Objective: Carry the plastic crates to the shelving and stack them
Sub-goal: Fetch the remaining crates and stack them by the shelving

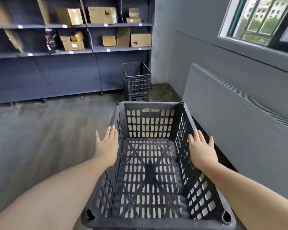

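Observation:
An empty black slotted plastic crate (150, 165) is held up in front of me, open side up. My left hand (106, 145) presses flat against its left wall from outside, fingers extended. My right hand (201, 148) presses flat on the right wall the same way. The crate is squeezed between both palms. Ahead, a stack of black crates (137, 82) stands on the floor at the right end of the dark shelving (70, 52).
Cardboard boxes (101, 14) sit on the upper shelves. A grey radiator cover (236, 113) runs along the right wall under a window (263, 20). Grey floor (40, 130) lies between me and the shelving.

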